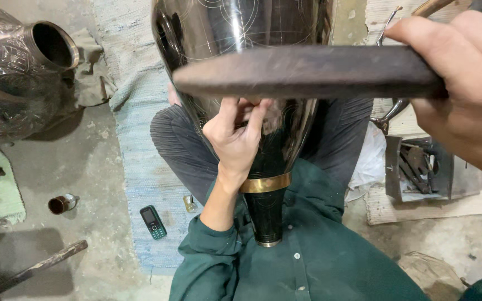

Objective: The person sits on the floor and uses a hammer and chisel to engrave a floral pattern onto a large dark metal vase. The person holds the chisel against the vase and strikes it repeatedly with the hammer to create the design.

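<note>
A large shiny black metal vase (224, 33) lies across my lap, its narrow neck (267, 214) with a brass band (265, 183) pointing at my chest. Fine circles are scratched on its body. My left hand (235, 136) presses against the vase's lower body, fingers pinched together on something small that is mostly hidden. Close to the camera at the upper right, my right hand (464, 78) grips one end of a dark flat bar (308, 71). The bar is held level above the left hand. I wear a green shirt and dark trousers.
A second, embossed dark vase (12, 72) lies at the left beside a grey cloth (93, 72). On the floor are a small mobile phone (153, 222), a little tin cup (62, 203), a stick (43, 263) and a blue rug (138, 161). A metal tray of tools (419, 167) sits at the right.
</note>
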